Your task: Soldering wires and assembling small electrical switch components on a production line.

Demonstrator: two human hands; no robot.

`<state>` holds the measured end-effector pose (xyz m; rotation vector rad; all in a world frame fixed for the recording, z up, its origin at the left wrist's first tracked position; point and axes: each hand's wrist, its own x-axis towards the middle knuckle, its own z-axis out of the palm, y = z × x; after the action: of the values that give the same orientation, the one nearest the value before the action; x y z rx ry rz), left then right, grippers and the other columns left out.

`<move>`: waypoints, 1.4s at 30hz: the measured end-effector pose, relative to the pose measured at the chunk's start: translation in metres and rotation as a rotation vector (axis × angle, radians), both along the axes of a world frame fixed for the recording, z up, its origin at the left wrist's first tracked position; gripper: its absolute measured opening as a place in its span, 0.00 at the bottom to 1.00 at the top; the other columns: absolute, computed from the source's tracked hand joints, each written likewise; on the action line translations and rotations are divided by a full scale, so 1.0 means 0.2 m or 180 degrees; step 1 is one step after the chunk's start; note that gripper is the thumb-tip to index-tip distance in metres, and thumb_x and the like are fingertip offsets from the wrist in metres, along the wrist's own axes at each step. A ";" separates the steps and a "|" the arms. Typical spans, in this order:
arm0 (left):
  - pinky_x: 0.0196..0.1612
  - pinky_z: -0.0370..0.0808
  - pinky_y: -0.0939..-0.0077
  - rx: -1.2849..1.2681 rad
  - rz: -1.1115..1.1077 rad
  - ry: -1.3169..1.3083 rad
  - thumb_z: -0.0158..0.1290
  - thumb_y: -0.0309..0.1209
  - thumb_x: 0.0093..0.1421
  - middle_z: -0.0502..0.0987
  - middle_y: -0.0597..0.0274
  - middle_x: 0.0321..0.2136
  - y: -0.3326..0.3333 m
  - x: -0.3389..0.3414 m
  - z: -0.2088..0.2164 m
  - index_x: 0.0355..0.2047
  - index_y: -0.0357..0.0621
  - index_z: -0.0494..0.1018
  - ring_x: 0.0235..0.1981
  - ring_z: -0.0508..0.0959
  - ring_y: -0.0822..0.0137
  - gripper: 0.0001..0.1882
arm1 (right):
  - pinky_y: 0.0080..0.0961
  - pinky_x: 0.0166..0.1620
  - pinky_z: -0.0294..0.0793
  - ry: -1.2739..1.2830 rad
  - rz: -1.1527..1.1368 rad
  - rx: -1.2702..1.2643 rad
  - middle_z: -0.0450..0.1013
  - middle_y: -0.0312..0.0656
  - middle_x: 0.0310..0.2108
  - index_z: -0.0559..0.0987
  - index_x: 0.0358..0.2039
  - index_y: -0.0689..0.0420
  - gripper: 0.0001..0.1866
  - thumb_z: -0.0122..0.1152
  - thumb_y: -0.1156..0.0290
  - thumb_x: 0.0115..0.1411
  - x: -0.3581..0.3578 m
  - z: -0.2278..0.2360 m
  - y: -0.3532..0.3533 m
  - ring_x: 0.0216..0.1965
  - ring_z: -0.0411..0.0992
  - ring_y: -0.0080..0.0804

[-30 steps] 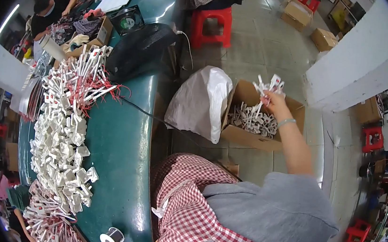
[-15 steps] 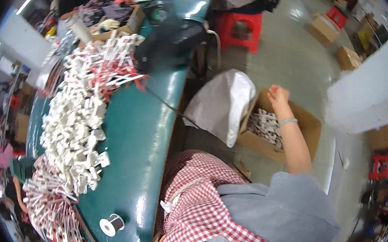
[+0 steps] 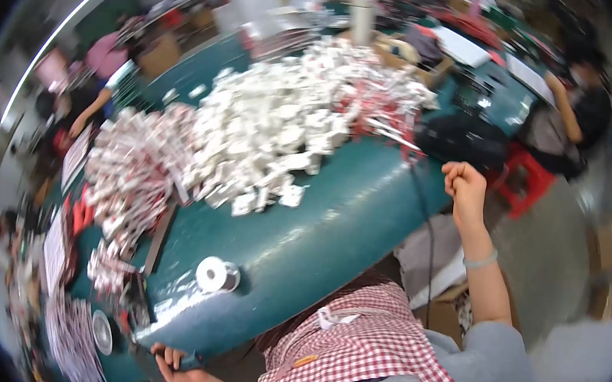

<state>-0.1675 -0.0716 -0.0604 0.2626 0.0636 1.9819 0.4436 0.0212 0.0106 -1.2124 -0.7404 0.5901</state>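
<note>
My right hand (image 3: 464,187) is raised over the table's right edge, near a black object (image 3: 460,140) on the tabletop. Its fingers are curled in, and nothing shows in them. At the near edge, lower left, my left hand (image 3: 181,373) is closed round a tool with a dark blue handle (image 3: 191,361); its working end cannot be made out. A spool of wire (image 3: 218,276) stands on the green table (image 3: 300,243) between my hands. Beyond it lies a big heap of small white plastic parts (image 3: 268,124), with bundles of red-and-white wired parts (image 3: 138,158) to its left.
A cardboard box (image 3: 445,317) and a grey-white sack (image 3: 427,248) sit below the table on my right. A red stool (image 3: 525,180) stands at the far right, with a seated person (image 3: 576,107) beside it. A dark cable (image 3: 427,241) hangs over the table edge.
The view has swung left toward the table. My right hand has moved from above the cardboard box to the table's edge. My left hand with the tool has come into view.
</note>
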 end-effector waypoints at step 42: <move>0.30 0.73 0.77 -0.0249 0.0017 -0.0090 0.50 0.27 0.63 0.71 0.51 0.49 0.06 0.13 -0.15 0.50 0.41 0.63 0.32 0.71 0.67 0.16 | 0.44 0.61 0.60 -0.5360 0.1904 0.1185 0.68 0.44 0.47 0.75 0.49 0.49 0.25 0.67 0.60 0.50 -1.30 -0.20 1.00 0.57 0.65 0.42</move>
<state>-0.1410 -0.0600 -0.0907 0.1838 0.1234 1.9833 0.1843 0.2216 -0.0298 -0.9078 -2.5364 -0.2903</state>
